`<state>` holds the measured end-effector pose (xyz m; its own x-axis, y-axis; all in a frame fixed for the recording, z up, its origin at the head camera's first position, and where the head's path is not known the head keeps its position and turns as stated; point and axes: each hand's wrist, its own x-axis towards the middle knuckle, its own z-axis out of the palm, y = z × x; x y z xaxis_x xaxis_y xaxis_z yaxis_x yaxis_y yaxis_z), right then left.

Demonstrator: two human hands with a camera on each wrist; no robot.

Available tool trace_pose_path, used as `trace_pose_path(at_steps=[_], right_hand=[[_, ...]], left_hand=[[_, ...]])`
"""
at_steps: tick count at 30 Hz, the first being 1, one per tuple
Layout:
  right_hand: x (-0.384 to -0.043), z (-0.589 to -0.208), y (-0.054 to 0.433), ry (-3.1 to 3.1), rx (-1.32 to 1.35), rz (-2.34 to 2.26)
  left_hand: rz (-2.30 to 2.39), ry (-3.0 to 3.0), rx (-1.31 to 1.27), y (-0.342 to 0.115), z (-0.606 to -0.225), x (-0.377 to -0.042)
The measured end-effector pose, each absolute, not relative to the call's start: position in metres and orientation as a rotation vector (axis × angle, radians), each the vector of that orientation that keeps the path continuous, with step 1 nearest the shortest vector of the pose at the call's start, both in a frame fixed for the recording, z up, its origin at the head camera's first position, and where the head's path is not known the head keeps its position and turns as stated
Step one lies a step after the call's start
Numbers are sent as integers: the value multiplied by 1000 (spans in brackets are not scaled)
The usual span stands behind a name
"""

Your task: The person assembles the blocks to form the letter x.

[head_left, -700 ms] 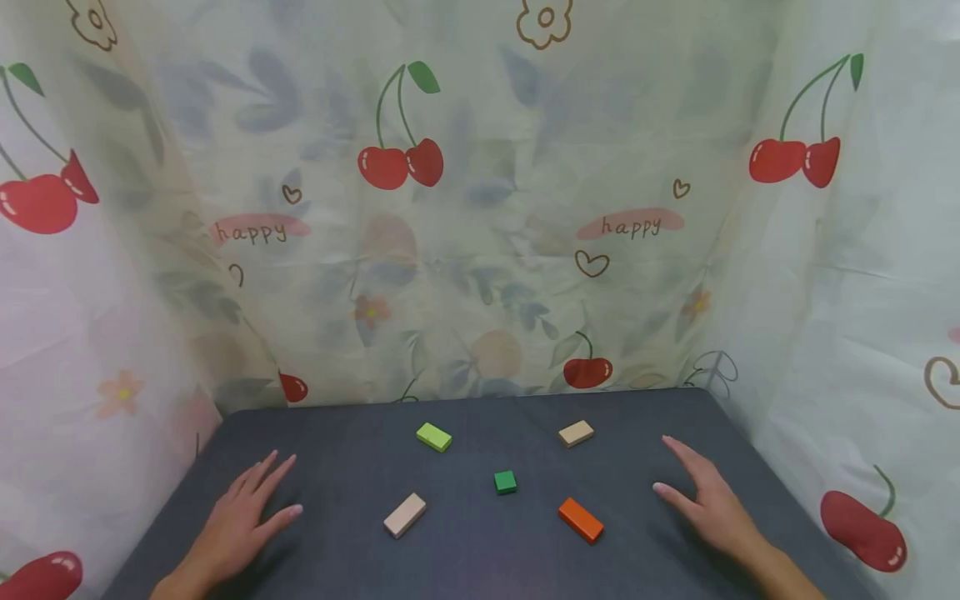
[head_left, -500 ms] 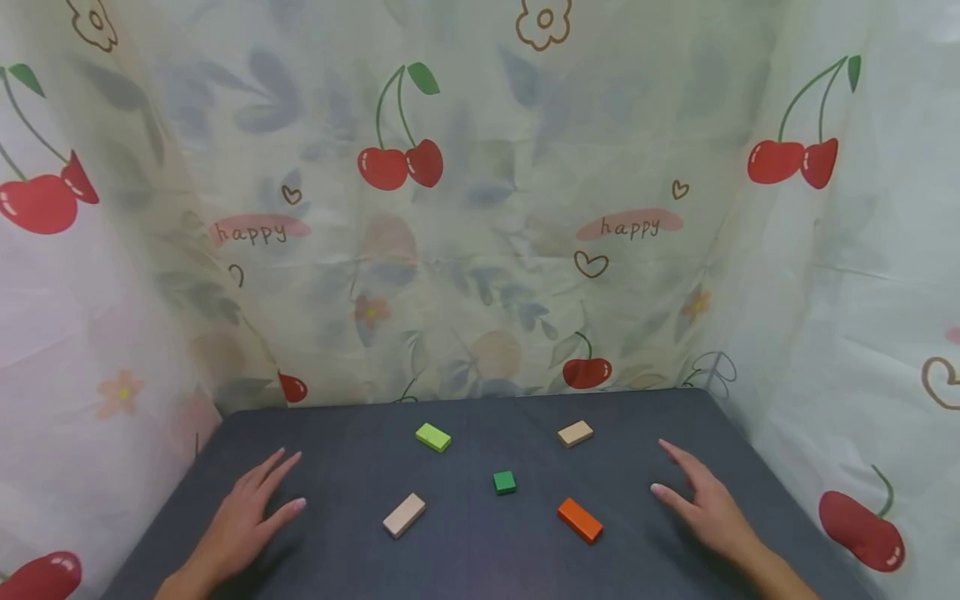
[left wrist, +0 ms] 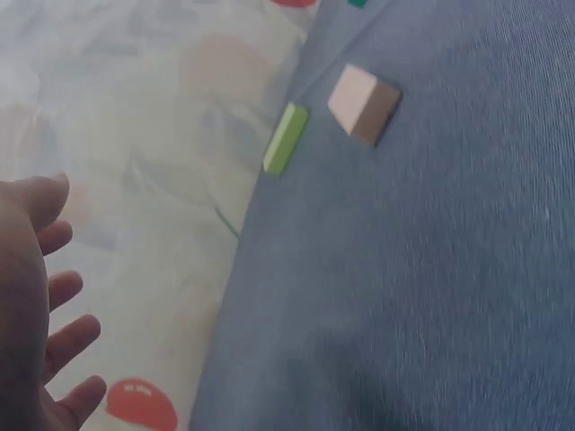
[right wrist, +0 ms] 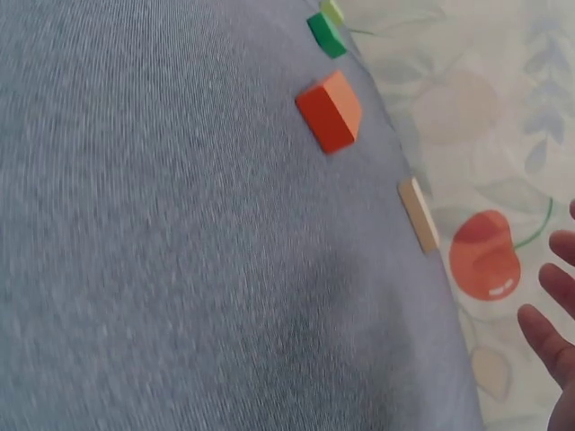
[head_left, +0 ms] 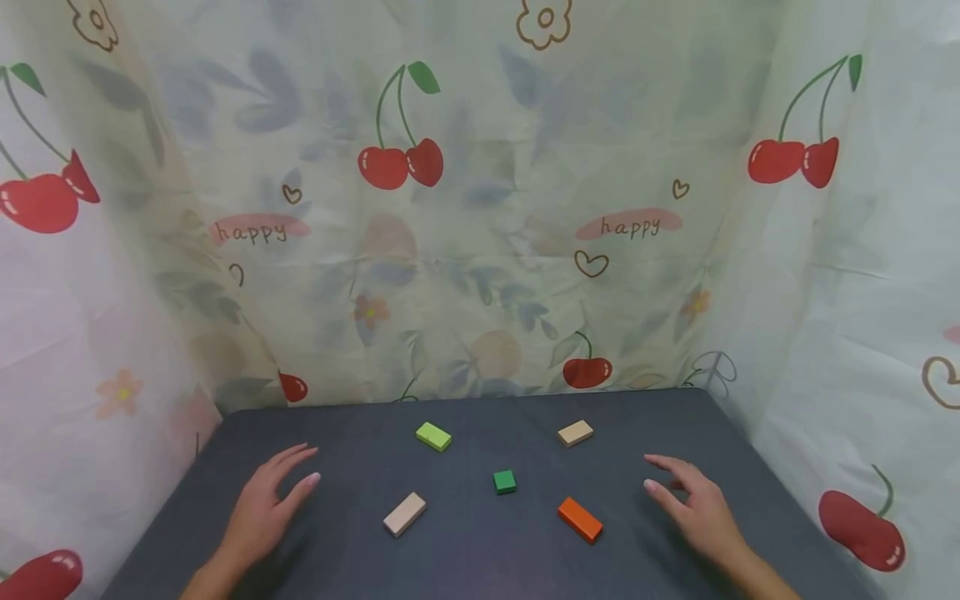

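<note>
My left hand [head_left: 262, 508] hovers over the left side of the table, fingers loosely bent and holding nothing. Nearest to it lies a pale pink block [head_left: 405, 514], also seen in the left wrist view beside a lime green block [left wrist: 287, 139]. On the other side my right hand [head_left: 697, 508] hangs above the table with relaxed fingers and nothing in them. An orange block [head_left: 581, 520] is closest to that hand, with a tan block [head_left: 575, 433] farther back. Between them all sits a small green block [head_left: 505, 482]. Neither hand touches any block.
The dark grey table [head_left: 480, 567] ends at a printed curtain [head_left: 480, 250] at the back. Similar cloth [head_left: 862, 333] hangs along the right side and the left side. The blocks lie apart from one another.
Both hands have moved inward, the left to the right and the right slightly left. Their fingers have bent a little more. The blocks have stayed in place.
</note>
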<state>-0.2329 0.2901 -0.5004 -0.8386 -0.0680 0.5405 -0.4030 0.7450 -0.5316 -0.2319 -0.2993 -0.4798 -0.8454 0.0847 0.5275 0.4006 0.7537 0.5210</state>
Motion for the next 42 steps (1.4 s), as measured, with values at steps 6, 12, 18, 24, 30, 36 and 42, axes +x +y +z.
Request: trace_pose_path(at_steps=[6, 12, 18, 24, 30, 36, 42], right_hand=[[-231, -497, 280, -2335, 380, 930], [-230, -494, 272, -2319, 315, 952], [-231, -496, 262, -2285, 292, 969], [-234, -498, 251, -2294, 286, 999], [-235, -501, 242, -2278, 294, 1043], [-236, -504, 235, -2305, 281, 1063], [-236, -506, 228, -2373, 243, 1122]], left_hand=[[-896, -2373, -377, -277, -473, -231], [-981, -2300, -340, -258, -474, -232], [-1090, -2263, -357, -240, -480, -237], [-1186, -2233, -303, -220, -488, -241], [-1322, -2204, -307, -202, -495, -246], [-1353, -2182, -393, -185, -501, -251], [-1381, -2160, -440, -169, -504, -252]])
